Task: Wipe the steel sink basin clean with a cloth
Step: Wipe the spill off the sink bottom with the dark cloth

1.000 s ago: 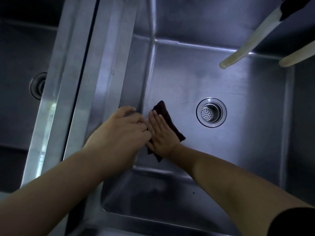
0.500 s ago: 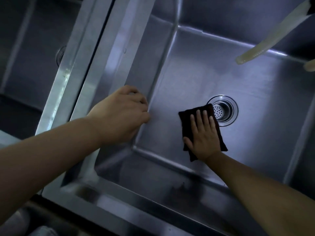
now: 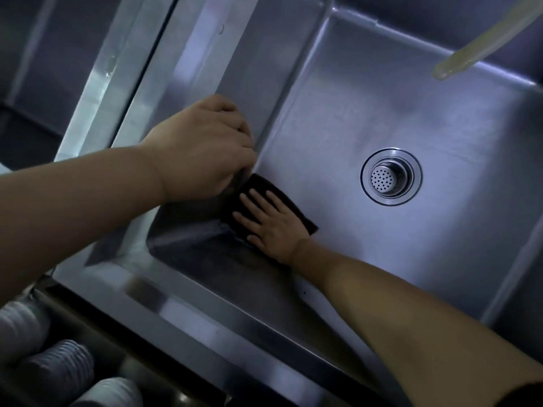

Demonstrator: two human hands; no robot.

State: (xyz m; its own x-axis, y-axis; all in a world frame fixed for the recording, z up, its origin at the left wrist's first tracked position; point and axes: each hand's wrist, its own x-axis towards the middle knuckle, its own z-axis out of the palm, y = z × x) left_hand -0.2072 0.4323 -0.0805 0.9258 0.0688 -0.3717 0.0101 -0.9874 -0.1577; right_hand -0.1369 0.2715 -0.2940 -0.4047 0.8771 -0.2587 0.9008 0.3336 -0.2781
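Head camera is giving me the right hand (image 3: 271, 223) lying flat with its fingers straight and slightly spread, palm pressing down on a dark, nearly black rectangular cloth (image 3: 266, 188) rather than gripping it. That cloth is sitting on the floor of the brushed steel sink basin (image 3: 382, 113), pushed into the near-left corner where the floor is meeting the left wall, and its edges are showing beyond the fingertips and past the heel of the hand. I am seeing the left hand (image 3: 202, 148) just above it, knuckles up, fingers curling over the basin's left wall; whether they are actually gripping the steel edge I cannot tell. Its lowest fingers are looking very close to the cloth's upper corner. Further out, a round steel drain strainer (image 3: 390, 176) with a perforated centre is sitting well apart from the cloth, to its right. A pale yellowish hose end (image 3: 452, 64) is hanging over the far right of the basin. Pale ribbed rounded objects (image 3: 58, 356) are showing at the bottom left, below the front rim.
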